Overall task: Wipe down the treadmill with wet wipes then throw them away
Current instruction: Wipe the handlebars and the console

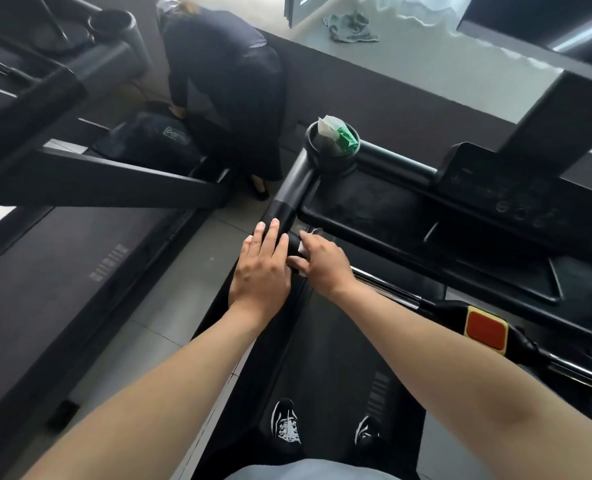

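Note:
I stand on a black treadmill (pixel 374 209) and look down at its left handrail (pixel 289 195). My right hand (pixel 322 263) is curled around the rail, pressing a white wet wipe (pixel 303 245) against it; only the wipe's edges show under the fingers. My left hand (pixel 261 268) lies flat on the same rail just beside it, fingers straight and together, holding nothing. A green pack of wet wipes (pixel 339 138) with a white sheet sticking out stands in the cup holder (pixel 313 142) at the rail's far end.
The console panel (pixel 516 199) and a red stop button (pixel 486 330) are to the right. A second treadmill (pixel 80 271) stands on the left. A person in dark clothes (pixel 232 91) bends over beyond it. A grey cloth (pixel 351 27) lies on the sill.

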`<state>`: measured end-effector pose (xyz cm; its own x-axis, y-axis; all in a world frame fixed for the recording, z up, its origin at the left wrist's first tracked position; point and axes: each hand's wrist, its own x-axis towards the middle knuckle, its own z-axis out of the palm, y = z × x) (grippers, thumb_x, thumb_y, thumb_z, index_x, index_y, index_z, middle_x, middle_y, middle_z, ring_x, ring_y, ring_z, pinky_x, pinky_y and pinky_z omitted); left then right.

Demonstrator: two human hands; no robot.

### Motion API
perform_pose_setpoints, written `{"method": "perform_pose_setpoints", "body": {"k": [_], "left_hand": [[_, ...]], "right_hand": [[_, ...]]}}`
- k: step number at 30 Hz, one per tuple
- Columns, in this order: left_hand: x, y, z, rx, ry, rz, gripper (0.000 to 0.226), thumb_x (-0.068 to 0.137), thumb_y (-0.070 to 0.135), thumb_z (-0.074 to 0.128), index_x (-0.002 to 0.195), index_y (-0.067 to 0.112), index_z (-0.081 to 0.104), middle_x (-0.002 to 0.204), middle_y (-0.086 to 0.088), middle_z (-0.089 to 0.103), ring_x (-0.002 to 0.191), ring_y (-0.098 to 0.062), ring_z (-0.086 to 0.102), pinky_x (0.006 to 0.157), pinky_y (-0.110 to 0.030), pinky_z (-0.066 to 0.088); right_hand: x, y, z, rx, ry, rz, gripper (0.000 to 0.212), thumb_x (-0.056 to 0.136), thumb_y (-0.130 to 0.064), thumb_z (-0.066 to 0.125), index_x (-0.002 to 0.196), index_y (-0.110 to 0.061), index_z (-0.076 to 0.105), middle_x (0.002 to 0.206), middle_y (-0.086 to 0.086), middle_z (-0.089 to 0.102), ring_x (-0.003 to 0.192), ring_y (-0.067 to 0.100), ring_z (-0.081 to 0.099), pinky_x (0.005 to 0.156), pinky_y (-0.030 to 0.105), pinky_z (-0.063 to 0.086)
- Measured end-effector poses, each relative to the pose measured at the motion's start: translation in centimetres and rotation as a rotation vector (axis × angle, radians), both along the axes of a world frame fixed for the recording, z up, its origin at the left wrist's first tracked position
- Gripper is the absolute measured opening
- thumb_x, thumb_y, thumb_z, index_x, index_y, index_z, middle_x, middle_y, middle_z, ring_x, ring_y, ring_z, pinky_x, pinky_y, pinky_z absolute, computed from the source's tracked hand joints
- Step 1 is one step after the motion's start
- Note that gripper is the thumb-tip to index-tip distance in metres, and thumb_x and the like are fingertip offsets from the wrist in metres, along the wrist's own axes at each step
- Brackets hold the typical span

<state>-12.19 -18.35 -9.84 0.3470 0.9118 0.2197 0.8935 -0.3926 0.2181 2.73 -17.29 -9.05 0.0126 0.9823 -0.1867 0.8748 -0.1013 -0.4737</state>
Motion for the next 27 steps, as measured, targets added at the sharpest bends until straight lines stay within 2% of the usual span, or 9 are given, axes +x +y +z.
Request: {"method": "perform_pose_setpoints", "body": {"k": [6,9,11,13,15,18,22,25,27], "left_hand": [[0.0,-0.1,0.4,-0.040,0.011,-0.001,0.059,0.083,0.013,0.070,0.140,0.003,0.057,0.156,-0.018,0.042,0.144,-0.038,0.040,0.116,-0.050,0.035],[-0.1,-0.2,0.4,-0.031,-0.017,-0.002,0.065,0.081,0.008,0.072,0.144,0.003,0.053,0.156,-0.017,0.043,0.145,-0.038,0.039,0.118,-0.048,0.031],[-0.1,-0.2,0.3,-0.026,-0.046,0.001,0.068,0.081,0.000,0.072,0.145,0.003,0.050,0.155,-0.018,0.044,0.145,-0.038,0.039,0.119,-0.046,0.026],[-0.1,-0.1,0.1,0.006,-0.049,0.000,0.064,0.081,0.000,0.073,0.142,0.002,0.054,0.152,-0.019,0.048,0.142,-0.039,0.043,0.116,-0.046,0.030],[0.0,0.0,-0.1,0.037,-0.040,0.004,0.056,0.085,0.004,0.071,0.139,0.002,0.058,0.150,-0.019,0.050,0.140,-0.039,0.046,0.115,-0.048,0.035],[-0.1,0.2,-0.4,0.055,-0.037,-0.009,0.049,0.089,0.009,0.066,0.138,0.002,0.059,0.150,-0.019,0.050,0.139,-0.039,0.047,0.113,-0.050,0.039],[-0.2,0.2,-0.7,0.058,-0.033,-0.022,0.045,0.087,0.010,0.063,0.132,0.003,0.063,0.148,-0.020,0.052,0.137,-0.040,0.049,0.110,-0.052,0.042],[-0.1,0.4,-1.0,0.064,0.002,-0.024,0.048,0.081,0.004,0.071,0.129,0.003,0.066,0.147,-0.021,0.053,0.135,-0.042,0.050,0.108,-0.052,0.044],[-0.1,0.4,-1.1,0.071,0.032,-0.031,0.050,0.079,0.004,0.071,0.129,0.004,0.066,0.148,-0.022,0.051,0.135,-0.043,0.050,0.108,-0.053,0.044]], "right_hand": [[-0.4,0.2,0.8,0.179,0.240,-0.187,0.039,0.105,-0.018,0.051,0.142,-0.009,0.055,0.134,0.008,0.065,0.127,0.023,0.059,0.105,0.032,0.042],[-2.9,1.5,2.0,0.091,0.408,-0.263,0.044,0.108,-0.020,0.044,0.148,-0.005,0.046,0.143,0.014,0.057,0.135,0.025,0.051,0.112,0.029,0.035],[-4.0,1.6,1.8,0.008,0.462,-0.270,0.048,0.109,-0.022,0.038,0.154,-0.006,0.034,0.146,0.015,0.054,0.139,0.027,0.047,0.118,0.034,0.031],[-3.8,1.2,1.3,-0.026,0.379,-0.206,0.051,0.109,-0.022,0.034,0.157,-0.006,0.029,0.148,0.012,0.053,0.139,0.028,0.045,0.119,0.046,0.025],[-3.0,0.8,0.4,-0.020,0.201,-0.090,0.052,0.107,-0.023,0.035,0.156,-0.007,0.028,0.146,0.008,0.054,0.139,0.025,0.045,0.118,0.053,0.023],[-2.5,0.0,-0.2,0.099,0.035,-0.019,0.050,0.102,-0.021,0.047,0.151,-0.009,0.041,0.147,0.009,0.054,0.136,0.024,0.049,0.113,0.046,0.035],[-1.6,-1.5,0.1,0.216,-0.012,-0.077,0.037,0.098,-0.021,0.056,0.135,-0.018,0.062,0.128,0.003,0.068,0.116,0.025,0.063,0.093,0.037,0.050],[-0.2,-2.9,0.8,0.247,-0.068,-0.122,0.022,0.099,-0.023,0.056,0.113,-0.020,0.073,0.112,-0.001,0.074,0.100,0.026,0.067,0.074,0.033,0.047],[0.1,-2.6,1.3,0.162,-0.066,-0.166,0.020,0.099,-0.024,0.053,0.104,-0.018,0.072,0.105,0.003,0.073,0.097,0.029,0.066,0.069,0.034,0.040]]}}
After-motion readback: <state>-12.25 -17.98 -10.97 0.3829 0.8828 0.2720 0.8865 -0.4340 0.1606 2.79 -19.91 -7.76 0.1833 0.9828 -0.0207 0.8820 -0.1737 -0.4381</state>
